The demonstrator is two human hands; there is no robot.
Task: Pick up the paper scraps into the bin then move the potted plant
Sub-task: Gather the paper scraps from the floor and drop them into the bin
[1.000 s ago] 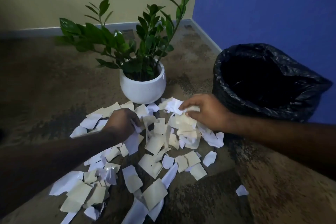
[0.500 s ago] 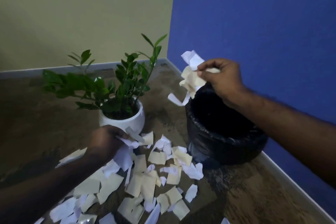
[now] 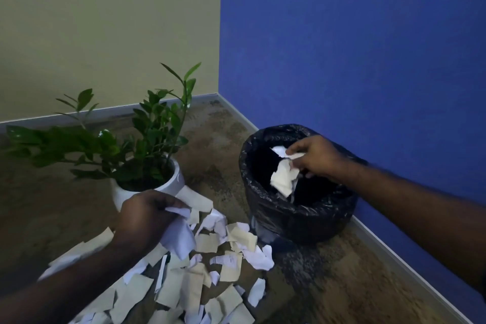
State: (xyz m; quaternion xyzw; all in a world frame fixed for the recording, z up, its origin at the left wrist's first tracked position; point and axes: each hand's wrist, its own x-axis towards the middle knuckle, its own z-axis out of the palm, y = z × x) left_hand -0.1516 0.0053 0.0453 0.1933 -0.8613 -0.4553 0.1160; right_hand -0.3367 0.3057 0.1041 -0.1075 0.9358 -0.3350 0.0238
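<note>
Head view: right grip [image 3: 313, 156] pinches light, floppy torn white paper scraps [image 3: 284, 179] over black-lined bin [image 3: 297, 214]; left grip [image 3: 147, 214] bunches more; grab in handfuls

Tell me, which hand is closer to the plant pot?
Left. The left hand grips paper scraps right in front of the plant pot. The right hand holds scraps over the bin, farther away.

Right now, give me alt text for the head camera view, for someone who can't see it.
A person's right hand holds paper scraps over a black-lined bin by a blue wall, while the left hand grips more paper near the floor. Many scraps litter the floor in front of a potted plant in a white pot.
</note>
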